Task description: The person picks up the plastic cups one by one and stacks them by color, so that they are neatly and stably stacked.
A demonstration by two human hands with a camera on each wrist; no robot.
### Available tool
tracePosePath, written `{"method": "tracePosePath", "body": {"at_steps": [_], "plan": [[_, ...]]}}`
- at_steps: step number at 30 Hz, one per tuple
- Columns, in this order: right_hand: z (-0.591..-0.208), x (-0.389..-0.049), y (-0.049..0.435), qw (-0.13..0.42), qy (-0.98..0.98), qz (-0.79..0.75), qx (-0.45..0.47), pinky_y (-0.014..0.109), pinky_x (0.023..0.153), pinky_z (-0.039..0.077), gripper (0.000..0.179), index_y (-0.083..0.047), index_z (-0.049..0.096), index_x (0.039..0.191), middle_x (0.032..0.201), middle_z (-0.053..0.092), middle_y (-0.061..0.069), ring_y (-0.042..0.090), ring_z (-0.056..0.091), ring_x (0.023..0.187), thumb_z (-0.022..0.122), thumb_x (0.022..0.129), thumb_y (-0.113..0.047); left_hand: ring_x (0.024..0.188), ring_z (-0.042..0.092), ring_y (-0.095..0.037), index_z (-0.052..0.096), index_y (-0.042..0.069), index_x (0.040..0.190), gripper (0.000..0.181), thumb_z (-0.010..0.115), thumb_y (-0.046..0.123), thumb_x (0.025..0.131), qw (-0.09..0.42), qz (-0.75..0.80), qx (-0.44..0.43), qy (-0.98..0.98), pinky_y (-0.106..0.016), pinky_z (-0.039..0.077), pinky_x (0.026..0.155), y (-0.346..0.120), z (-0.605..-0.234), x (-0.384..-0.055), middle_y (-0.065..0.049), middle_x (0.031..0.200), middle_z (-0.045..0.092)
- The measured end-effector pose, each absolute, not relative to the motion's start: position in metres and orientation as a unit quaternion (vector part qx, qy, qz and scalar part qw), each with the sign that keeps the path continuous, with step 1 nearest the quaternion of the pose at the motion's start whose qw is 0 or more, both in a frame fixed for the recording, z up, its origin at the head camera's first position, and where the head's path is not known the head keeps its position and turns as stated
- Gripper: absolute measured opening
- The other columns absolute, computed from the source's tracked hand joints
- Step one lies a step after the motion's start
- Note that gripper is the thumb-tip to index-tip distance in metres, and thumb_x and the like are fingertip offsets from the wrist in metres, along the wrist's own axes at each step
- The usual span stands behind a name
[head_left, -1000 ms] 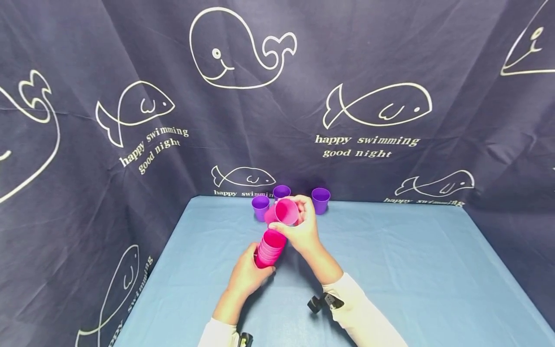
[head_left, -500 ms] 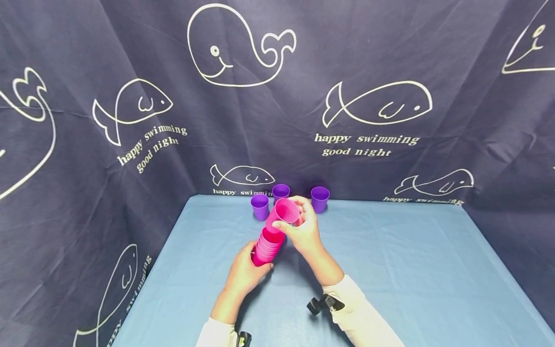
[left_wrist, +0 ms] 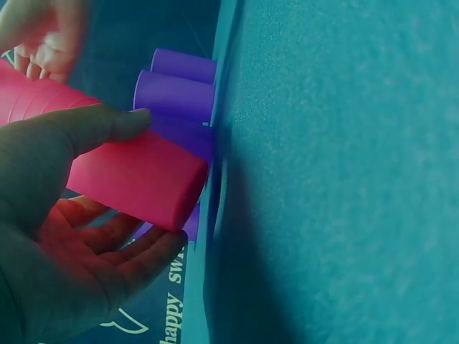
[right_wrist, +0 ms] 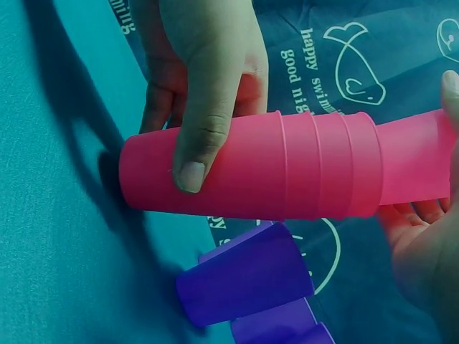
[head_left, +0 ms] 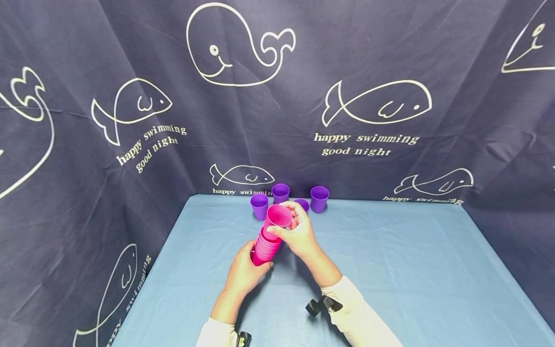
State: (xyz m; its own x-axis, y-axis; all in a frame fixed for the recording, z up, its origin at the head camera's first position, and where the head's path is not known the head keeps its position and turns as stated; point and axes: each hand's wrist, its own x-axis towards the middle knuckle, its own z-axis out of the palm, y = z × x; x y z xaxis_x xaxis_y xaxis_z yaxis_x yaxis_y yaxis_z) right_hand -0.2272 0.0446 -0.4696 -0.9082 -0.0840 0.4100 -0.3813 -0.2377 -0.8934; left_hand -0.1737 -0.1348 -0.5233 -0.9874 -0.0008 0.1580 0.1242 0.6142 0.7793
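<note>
In the head view, my left hand (head_left: pixel 244 273) grips a tilted stack of nested pink cups (head_left: pixel 266 250) near its base. My right hand (head_left: pixel 302 236) holds one more pink cup (head_left: pixel 279 217) by its side, its lower end inside the mouth of the stack. The right wrist view shows that upper cup (right_wrist: pixel 416 158) partly sunk into the stack (right_wrist: pixel 247 165), with the left thumb laid along the lowest cup. From the left wrist view, the stack's closed base (left_wrist: pixel 161 186) sits between thumb and fingers, above the table.
Behind the hands, several purple cups stand upright at the table's back edge: a left one (head_left: pixel 259 207), one behind it (head_left: pixel 281 193), a partly hidden one (head_left: pixel 301 206) and a right one (head_left: pixel 320 199). A dark printed curtain (head_left: pixel 260 120) rises behind the blue table (head_left: pixel 412 270).
My right hand has moved slightly left and down, bringing its pink cup from above the stack into the stack's mouth. A purple cup behind that hand has come into sight.
</note>
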Motion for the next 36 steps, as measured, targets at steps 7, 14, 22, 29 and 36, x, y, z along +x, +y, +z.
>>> {"method": "tracePosePath", "body": {"at_steps": [7,14,22,29,36], "plan": [[-0.472,-0.228,0.047,0.076,-0.631,0.749,0.184,0.019,0.09,0.059,0.073,0.005,0.061,0.135,0.114,0.072,-0.006,0.005,0.071,0.102,0.096,0.072,-0.006,0.099,0.07,-0.02,0.068,0.012,0.124,0.054,0.092,0.018,0.075,0.072,-0.442,-0.035,-0.893,-0.043,0.057,0.09,-0.134,-0.524,-0.174,-0.006,0.109,0.075],[-0.472,-0.23,0.051,0.068,-0.642,0.74,0.188,0.021,0.088,0.061,0.077,0.002,0.066,0.134,0.118,0.076,0.02,0.005,0.074,0.099,0.101,0.067,-0.013,0.1,0.07,-0.021,0.068,0.011,0.127,0.057,0.092,0.018,0.076,0.072,-0.446,-0.033,-0.892,-0.044,0.057,0.09,-0.134,-0.524,-0.175,-0.007,0.11,0.075],[-0.475,-0.231,0.053,0.029,-0.658,0.727,0.192,0.02,0.091,0.06,0.077,0.004,0.064,0.133,0.124,0.07,0.033,0.002,0.073,0.1,0.099,0.065,-0.003,0.099,0.069,-0.02,0.068,0.013,0.128,0.058,0.092,0.021,0.076,0.074,-0.449,-0.031,-0.89,-0.042,0.058,0.09,-0.134,-0.525,-0.173,-0.005,0.111,0.075],[-0.478,-0.232,0.053,0.022,-0.684,0.7,0.203,0.022,0.099,0.058,0.074,0.001,0.066,0.134,0.125,0.072,0.027,0.001,0.072,0.104,0.097,0.066,0.0,0.093,0.07,-0.015,0.068,0.014,0.128,0.058,0.094,0.021,0.076,0.056,-0.474,-0.035,-0.878,-0.032,0.059,0.082,-0.132,-0.528,-0.173,-0.004,0.106,0.076],[-0.482,-0.23,0.051,-0.004,-0.711,0.665,0.228,0.027,0.105,0.057,0.071,-0.005,0.068,0.137,0.129,0.075,0.017,0.009,0.073,0.115,0.094,0.071,0.0,0.092,0.071,-0.016,0.068,0.012,0.125,0.054,0.092,0.014,0.077,0.057,-0.493,-0.035,-0.868,-0.032,0.061,0.084,-0.131,-0.528,-0.172,-0.005,0.105,0.077]]}}
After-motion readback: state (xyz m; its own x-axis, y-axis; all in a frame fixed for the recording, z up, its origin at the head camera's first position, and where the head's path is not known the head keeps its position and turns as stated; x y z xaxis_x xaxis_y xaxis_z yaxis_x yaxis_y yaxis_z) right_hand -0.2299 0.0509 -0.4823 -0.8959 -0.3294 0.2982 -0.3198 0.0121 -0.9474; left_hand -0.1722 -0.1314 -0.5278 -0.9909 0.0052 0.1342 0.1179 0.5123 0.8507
